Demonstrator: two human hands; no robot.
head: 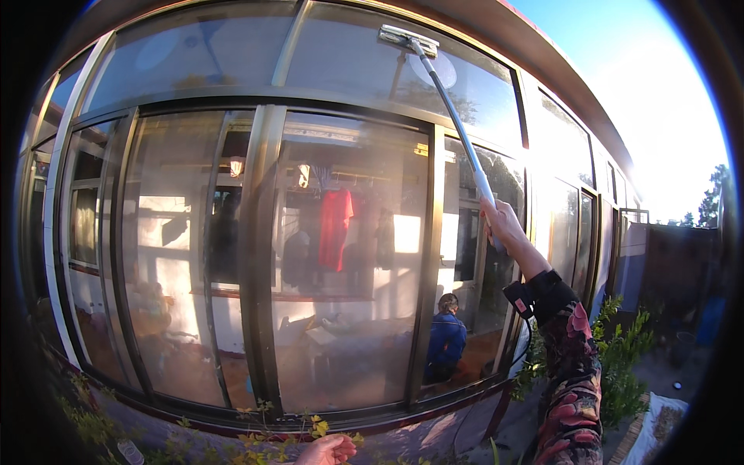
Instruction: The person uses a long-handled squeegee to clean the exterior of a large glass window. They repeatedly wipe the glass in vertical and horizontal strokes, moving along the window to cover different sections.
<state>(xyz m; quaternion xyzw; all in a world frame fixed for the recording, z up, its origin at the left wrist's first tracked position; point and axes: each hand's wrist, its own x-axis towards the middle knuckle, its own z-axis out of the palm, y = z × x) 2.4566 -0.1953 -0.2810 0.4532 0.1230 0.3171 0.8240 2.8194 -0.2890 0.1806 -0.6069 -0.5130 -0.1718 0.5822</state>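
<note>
My right hand [503, 224] grips the lower end of a long telescopic pole [450, 104], with the arm stretched upward. The pole carries a flat window-cleaning head [408, 40], which lies against the upper window pane [354, 64] near its top edge. My left hand [328, 449] is low at the bottom of the view, palm partly turned up and fingers loosely curled, with nothing seen in it. Yellow-green leaves [319, 427] are just beside it. Below the upper pane, large hazy sliding panes [354, 349] sit in metal frames [261, 261].
Behind the glass are a hanging red garment [336, 229] and a person in a blue jacket [446, 343]. Plants [622, 349] grow by the wall on the right, and a clear plastic bottle [130, 452] lies at lower left. A white sheet [657, 427] lies at lower right.
</note>
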